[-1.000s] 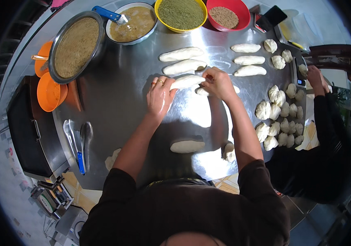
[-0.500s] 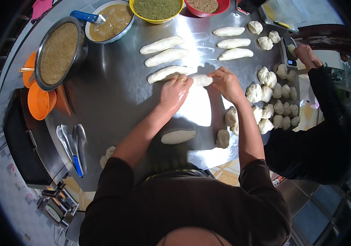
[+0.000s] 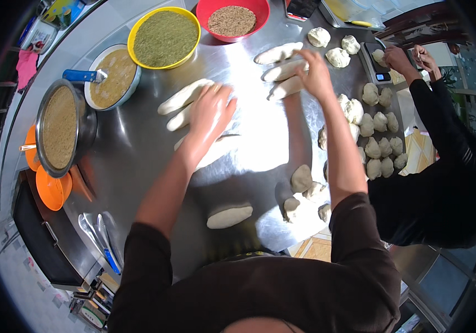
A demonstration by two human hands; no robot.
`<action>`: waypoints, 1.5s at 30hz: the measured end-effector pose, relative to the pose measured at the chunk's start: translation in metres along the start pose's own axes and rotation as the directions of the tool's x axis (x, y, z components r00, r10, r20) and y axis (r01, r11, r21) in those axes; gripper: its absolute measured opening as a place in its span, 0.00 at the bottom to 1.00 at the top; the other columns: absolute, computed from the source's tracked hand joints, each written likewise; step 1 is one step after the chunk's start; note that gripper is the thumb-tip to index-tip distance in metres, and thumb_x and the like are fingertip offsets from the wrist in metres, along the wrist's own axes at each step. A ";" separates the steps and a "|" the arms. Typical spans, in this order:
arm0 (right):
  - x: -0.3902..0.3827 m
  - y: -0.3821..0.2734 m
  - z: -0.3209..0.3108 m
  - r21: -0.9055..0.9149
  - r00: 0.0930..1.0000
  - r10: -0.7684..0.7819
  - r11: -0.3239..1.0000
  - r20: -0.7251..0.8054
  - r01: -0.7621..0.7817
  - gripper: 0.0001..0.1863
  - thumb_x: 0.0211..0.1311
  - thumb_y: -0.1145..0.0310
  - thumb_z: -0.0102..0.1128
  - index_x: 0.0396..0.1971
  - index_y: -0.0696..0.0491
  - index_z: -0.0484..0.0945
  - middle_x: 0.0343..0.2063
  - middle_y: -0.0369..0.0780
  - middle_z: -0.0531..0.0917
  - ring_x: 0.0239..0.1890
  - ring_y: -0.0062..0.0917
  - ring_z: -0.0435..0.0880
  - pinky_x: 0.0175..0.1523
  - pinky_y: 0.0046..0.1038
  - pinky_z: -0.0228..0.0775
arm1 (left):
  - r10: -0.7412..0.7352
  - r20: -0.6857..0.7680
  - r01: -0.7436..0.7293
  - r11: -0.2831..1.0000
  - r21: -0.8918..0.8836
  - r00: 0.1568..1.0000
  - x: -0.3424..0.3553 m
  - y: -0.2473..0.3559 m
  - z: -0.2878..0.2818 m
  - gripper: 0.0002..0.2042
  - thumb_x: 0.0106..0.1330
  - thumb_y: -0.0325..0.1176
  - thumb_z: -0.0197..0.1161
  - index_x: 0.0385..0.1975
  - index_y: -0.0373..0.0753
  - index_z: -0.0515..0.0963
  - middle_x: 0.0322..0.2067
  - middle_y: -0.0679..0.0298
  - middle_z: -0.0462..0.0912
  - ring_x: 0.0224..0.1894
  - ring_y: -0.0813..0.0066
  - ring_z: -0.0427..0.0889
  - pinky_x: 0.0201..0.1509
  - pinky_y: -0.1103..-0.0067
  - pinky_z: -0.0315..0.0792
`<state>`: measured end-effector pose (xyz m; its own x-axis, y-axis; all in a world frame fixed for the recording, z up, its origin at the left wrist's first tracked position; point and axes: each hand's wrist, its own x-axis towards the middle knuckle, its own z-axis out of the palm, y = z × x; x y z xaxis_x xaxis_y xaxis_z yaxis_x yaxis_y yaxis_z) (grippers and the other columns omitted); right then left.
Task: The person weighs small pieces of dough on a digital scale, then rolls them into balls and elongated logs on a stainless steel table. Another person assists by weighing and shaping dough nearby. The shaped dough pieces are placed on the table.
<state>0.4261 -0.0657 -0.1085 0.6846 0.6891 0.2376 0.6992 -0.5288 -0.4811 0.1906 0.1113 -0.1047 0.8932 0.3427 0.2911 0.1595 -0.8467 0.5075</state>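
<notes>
Dough logs [image 3: 185, 95], roughly six, lie shaped toward the surface's [image 3: 138, 150] far edge, left hand [image 3: 211, 111] flat and open on another, right hand [image 3: 314, 71] open and empty, plenty of dough balls [image 3: 379, 145] unrolled along the right edge.

On the steel bench [image 3: 138, 161] lie about seven rolled dough logs [image 3: 182, 95]: three at the far right, two or three by the left hand, one [image 3: 229, 216] near the front edge. Round dough balls [image 3: 379, 121] number roughly twenty, counting the four lumps [image 3: 301, 178] at the near right. There are two plastic bowls, one yellow [image 3: 163, 36] and one red [image 3: 232, 19]; two metal pots [image 3: 60, 127]; two orange dishes [image 3: 52, 188]; one scale [image 3: 379, 69].
</notes>
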 end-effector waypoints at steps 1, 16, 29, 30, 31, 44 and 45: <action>0.019 0.026 0.008 -0.051 0.998 0.050 0.997 -0.037 -0.052 0.28 0.52 0.80 0.55 0.57 0.49 0.75 0.57 0.47 0.74 0.58 0.42 0.74 0.61 0.34 0.69 | 0.002 -0.032 0.000 0.999 0.051 0.999 0.031 0.000 0.026 0.09 0.57 0.33 0.65 0.34 0.38 0.76 0.38 0.56 0.80 0.43 0.55 0.79 0.47 0.66 0.75; 0.049 -0.029 0.039 0.082 0.909 0.009 0.995 0.417 -0.047 0.17 0.49 0.73 0.62 0.43 0.49 0.83 0.44 0.45 0.81 0.47 0.39 0.81 0.56 0.34 0.72 | -0.130 0.199 0.108 0.988 0.114 0.971 0.078 -0.038 0.026 0.10 0.57 0.37 0.68 0.38 0.45 0.80 0.36 0.60 0.80 0.39 0.55 0.82 0.41 0.65 0.76; 0.016 0.025 -0.012 -0.084 0.948 0.160 0.986 0.276 -0.142 0.11 0.47 0.74 0.59 0.33 0.53 0.83 0.37 0.44 0.81 0.46 0.39 0.80 0.55 0.35 0.71 | -0.092 0.101 0.088 0.995 0.050 0.991 0.081 0.033 0.118 0.13 0.55 0.35 0.67 0.38 0.40 0.77 0.42 0.52 0.75 0.36 0.53 0.83 0.37 0.63 0.79; 0.014 0.014 -0.014 -0.085 0.952 0.152 0.987 0.265 -0.134 0.10 0.46 0.74 0.60 0.31 0.53 0.82 0.35 0.43 0.81 0.45 0.39 0.80 0.53 0.35 0.71 | -0.105 0.118 0.098 0.993 0.063 0.987 0.080 0.033 0.115 0.13 0.54 0.35 0.67 0.37 0.40 0.77 0.42 0.52 0.75 0.36 0.54 0.83 0.37 0.63 0.79; 0.010 0.001 -0.016 -0.052 0.971 0.081 0.996 0.226 -0.071 0.08 0.46 0.74 0.61 0.30 0.54 0.82 0.32 0.42 0.81 0.42 0.38 0.80 0.50 0.35 0.72 | -0.107 0.098 0.101 0.993 0.063 0.989 0.075 0.029 0.114 0.12 0.54 0.36 0.67 0.37 0.41 0.76 0.43 0.56 0.75 0.36 0.56 0.83 0.36 0.64 0.78; -0.018 0.010 -0.004 0.033 0.988 -0.037 0.999 0.147 0.033 0.22 0.46 0.75 0.57 0.46 0.50 0.80 0.47 0.45 0.79 0.53 0.44 0.76 0.58 0.35 0.70 | 0.012 0.044 -0.017 0.993 0.115 0.999 0.005 0.028 0.054 0.21 0.54 0.37 0.70 0.45 0.41 0.70 0.44 0.59 0.74 0.37 0.58 0.83 0.34 0.68 0.79; -0.022 0.019 -0.012 0.056 0.964 0.076 0.994 0.256 -0.094 0.26 0.45 0.76 0.56 0.50 0.50 0.78 0.48 0.45 0.78 0.56 0.44 0.73 0.60 0.36 0.68 | 0.070 0.073 -0.075 0.995 0.071 0.995 0.008 0.038 0.062 0.21 0.54 0.37 0.70 0.45 0.41 0.70 0.44 0.59 0.74 0.37 0.59 0.83 0.34 0.68 0.79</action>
<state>0.4263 -0.0967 -0.1127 0.6607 0.7503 -0.0235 0.6193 -0.5625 -0.5477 0.2300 0.0564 -0.1329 0.9305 0.2518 0.2662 0.1210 -0.8969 0.4253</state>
